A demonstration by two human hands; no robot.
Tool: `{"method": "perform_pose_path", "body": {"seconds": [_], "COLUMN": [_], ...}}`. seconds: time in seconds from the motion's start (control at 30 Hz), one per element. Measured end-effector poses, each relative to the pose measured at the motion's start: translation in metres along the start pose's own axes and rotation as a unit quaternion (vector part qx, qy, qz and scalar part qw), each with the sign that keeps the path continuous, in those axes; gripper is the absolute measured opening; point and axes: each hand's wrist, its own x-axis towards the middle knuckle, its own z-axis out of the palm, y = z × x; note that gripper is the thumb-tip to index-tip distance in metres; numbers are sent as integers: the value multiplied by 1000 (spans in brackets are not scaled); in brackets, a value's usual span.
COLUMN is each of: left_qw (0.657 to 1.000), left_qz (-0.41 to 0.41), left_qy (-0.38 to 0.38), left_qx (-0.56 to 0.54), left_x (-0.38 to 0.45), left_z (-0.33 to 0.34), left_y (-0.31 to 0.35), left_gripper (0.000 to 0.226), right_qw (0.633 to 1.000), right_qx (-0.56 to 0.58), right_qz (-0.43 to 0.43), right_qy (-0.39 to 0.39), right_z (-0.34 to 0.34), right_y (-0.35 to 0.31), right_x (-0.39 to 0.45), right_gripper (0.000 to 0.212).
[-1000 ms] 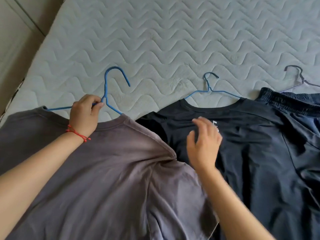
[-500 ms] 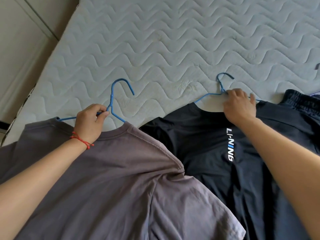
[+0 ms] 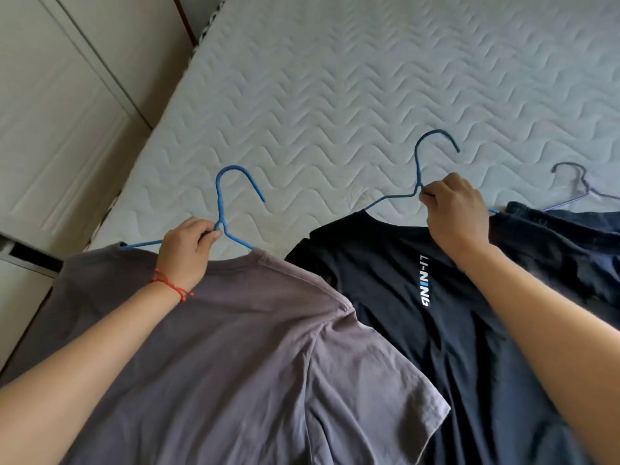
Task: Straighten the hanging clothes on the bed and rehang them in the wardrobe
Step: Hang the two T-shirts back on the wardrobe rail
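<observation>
Our left hand (image 3: 186,250) fingers clamped on blue hanger (image 3: 223,203) of grey shirt (image 3: 235,347); right hand (image 3: 453,216) pinching black shirt's hanger (image 3: 417,162) neck

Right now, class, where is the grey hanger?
In the head view, the grey hanger lies far right on the mattress, beyond the dark shorts.

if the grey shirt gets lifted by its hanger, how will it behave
The grey shirt probably goes floppy: it lies creased and folded on the bed, so it should drape and swing. It looks thin and likely light. The thin blue hanger held by the left hand may let the wide neck slide toward one side if tilted.
</observation>
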Motion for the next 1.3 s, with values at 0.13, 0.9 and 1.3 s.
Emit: {"method": "perform_pose_path", "body": {"seconds": [0.13, 0.9, 1.3], "left_qw": [1000, 953, 926], "left_qz": [11, 61, 34], "left_qy": [16, 281, 375], "left_qx": [-12, -91, 21], "left_x": [-17, -206, -268], "left_z": [-54, -577, -769], "left_y": [12, 25, 42], "left_gripper": [9, 7, 9], "right_qw": [999, 956, 926], "right_qx": [14, 112, 243], "right_qz": [-13, -152, -230], "right_qy": [33, 223, 173], "right_z": [-57, -432, -509], "right_y": [-43, -403, -584], "right_x": [-12, -152, -150], "right_gripper": [20, 12, 13]}}
